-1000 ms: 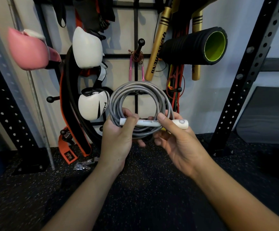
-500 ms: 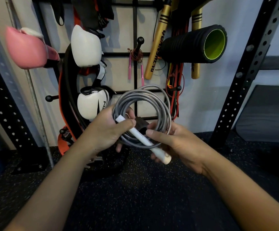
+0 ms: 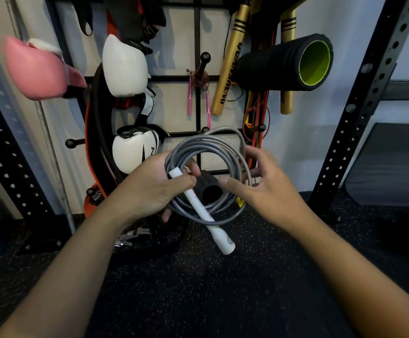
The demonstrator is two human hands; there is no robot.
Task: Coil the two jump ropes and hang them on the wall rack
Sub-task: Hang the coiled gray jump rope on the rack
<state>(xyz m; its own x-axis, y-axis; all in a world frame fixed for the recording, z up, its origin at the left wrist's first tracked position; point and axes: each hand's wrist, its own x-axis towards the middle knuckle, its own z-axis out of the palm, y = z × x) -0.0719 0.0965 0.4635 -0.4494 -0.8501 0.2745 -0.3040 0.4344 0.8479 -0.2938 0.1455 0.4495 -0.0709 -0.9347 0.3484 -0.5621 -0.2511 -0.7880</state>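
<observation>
A grey jump rope is wound into a round coil in front of the black wall rack. My left hand grips the coil's left side and pins the top of its white handle, which slants down to the right. At the coil's right side, my right hand has its thumb and fingers around the strands. A second jump rope with pink handles hangs coiled on a black rack peg.
The rack also carries a pink boxing glove, white gloves, gold bats, a black foam roller and red bands. Black perforated uprights stand on both sides. Dark speckled rubber floor lies below.
The white handle swung from level to slanting down-right. My right hand let go of the handle and moved up to the coil's right side. The coil sank slightly.
</observation>
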